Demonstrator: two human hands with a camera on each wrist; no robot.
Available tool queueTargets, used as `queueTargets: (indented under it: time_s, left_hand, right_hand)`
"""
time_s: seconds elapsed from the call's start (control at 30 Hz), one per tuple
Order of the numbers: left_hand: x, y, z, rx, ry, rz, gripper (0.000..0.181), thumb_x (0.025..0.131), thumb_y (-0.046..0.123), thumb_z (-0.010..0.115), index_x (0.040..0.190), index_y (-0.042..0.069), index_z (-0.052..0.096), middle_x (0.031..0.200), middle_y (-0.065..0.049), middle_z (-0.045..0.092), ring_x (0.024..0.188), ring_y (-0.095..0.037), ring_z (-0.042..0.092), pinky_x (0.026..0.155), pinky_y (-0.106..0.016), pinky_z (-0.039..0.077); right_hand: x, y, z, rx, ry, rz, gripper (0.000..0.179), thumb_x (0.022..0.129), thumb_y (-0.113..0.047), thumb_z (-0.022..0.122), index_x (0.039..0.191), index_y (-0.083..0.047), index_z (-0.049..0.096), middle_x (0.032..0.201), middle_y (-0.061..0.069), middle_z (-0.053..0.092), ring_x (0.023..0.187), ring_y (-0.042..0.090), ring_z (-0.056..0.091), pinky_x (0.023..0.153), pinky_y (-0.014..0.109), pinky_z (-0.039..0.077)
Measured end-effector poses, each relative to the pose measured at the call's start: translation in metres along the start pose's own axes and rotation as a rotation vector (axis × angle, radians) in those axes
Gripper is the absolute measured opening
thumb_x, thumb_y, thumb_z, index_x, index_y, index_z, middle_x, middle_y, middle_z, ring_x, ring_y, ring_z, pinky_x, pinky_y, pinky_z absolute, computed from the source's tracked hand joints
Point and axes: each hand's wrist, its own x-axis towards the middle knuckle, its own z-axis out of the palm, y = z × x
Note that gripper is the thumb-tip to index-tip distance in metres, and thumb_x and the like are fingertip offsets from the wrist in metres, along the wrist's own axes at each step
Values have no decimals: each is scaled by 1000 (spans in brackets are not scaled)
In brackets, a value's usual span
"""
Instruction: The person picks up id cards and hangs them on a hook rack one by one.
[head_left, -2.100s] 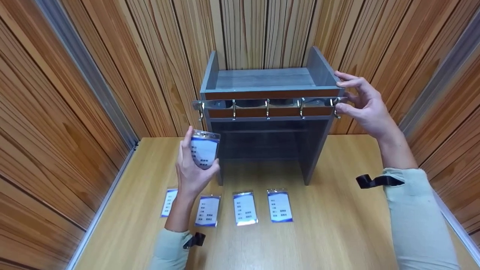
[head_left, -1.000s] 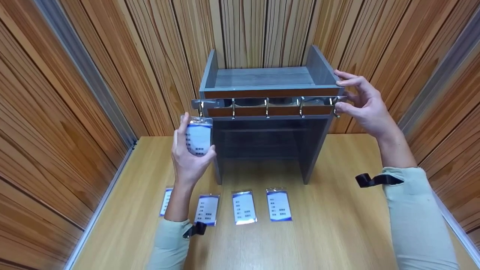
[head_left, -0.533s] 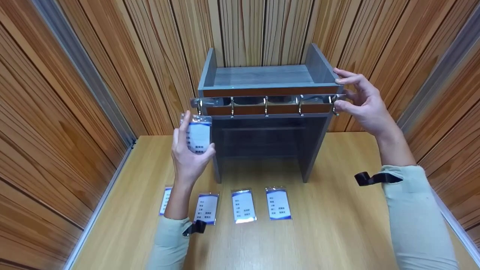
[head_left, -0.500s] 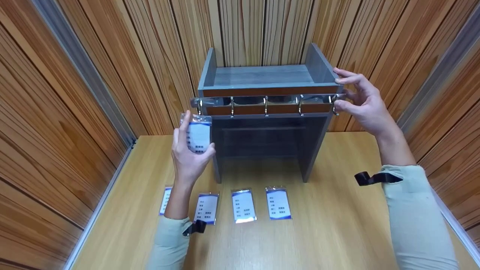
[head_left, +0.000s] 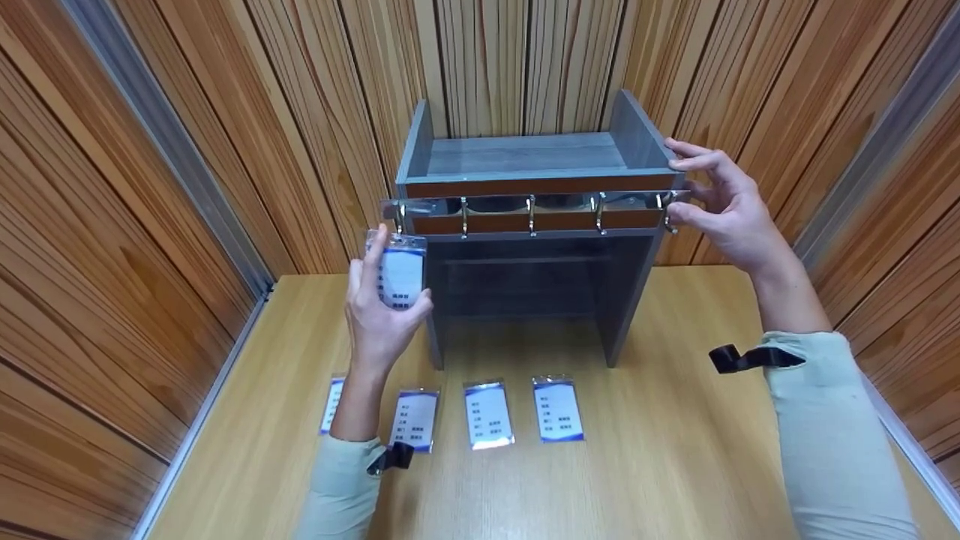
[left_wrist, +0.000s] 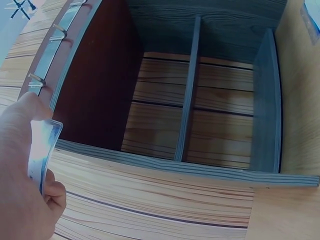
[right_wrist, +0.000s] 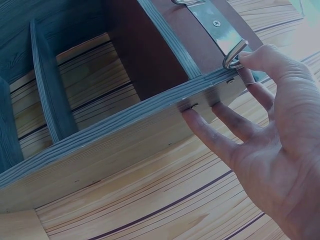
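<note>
My left hand [head_left: 379,322] holds an ID badge in a clear plastic sleeve [head_left: 405,271] upright, fingers along its left edge and thumb at its lower right. The sleeve's slotted top is just below the leftmost hook [head_left: 400,216] of a metal hook rail [head_left: 566,202]. That rail runs across the front of a grey wooden shelf unit [head_left: 529,154]. With my right hand [head_left: 724,210] I hold the rail's right end; in the right wrist view the thumb lies against the end hook [right_wrist: 233,56] and fingertips touch the shelf's side panel [right_wrist: 165,125]. All visible hooks are bare.
Several more badges lie in a row on the wooden table [head_left: 660,465], including a middle badge [head_left: 488,415] and a right badge [head_left: 558,409]. The left forearm partly covers the leftmost badge [head_left: 331,405]. Wood-panelled walls [head_left: 187,150] stand close behind and at both sides.
My left hand has raised the badge toward the leftmost hook and straightened it from a slight tilt; in the last half second it barely moved. The right hand has stayed at the rail's end.
</note>
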Motion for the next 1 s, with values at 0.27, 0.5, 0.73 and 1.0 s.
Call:
queueTargets:
  time_s: [0.27, 0.5, 0.73, 1.0]
  left_hand:
    - [6, -1, 0, 68, -21, 4, 90, 87, 19, 89, 168, 19, 50, 119, -23, 57, 103, -29, 58, 79, -30, 54]
    - [5, -6, 5, 92, -10, 0, 90, 86, 22, 89, 168, 18, 50, 116, -23, 56, 99, -31, 58, 76, -33, 52]
    - [5, -8, 17, 62, 12, -29, 93, 88, 22, 90, 169, 21, 44, 131, -26, 58, 113, -38, 64, 88, -47, 63]
    - [6, -19, 29, -32, 26, -13, 94, 92, 17, 89, 169, 17, 35, 150, -29, 53, 130, -42, 59, 102, -61, 65]
  right_hand:
    - [1, -1, -2, -2, 4, -10, 46, 104, 15, 64, 148, 2, 58, 179, 6, 44, 165, 38, 50, 103, 25, 65]
    - [-1, 1, -2, 40, -41, -47, 44, 104, 16, 63, 146, 3, 59, 177, 5, 45, 151, 17, 63, 99, 26, 67]
    - [-1, -1, -2, 13, -1, -28, 46, 103, 17, 63, 146, 3, 59, 178, 6, 45, 150, 18, 62, 99, 25, 67]
    - [-1, 0, 0, 10, 12, -14, 47, 103, 17, 63, 147, 3, 59, 178, 6, 46, 148, 16, 64, 100, 25, 66]
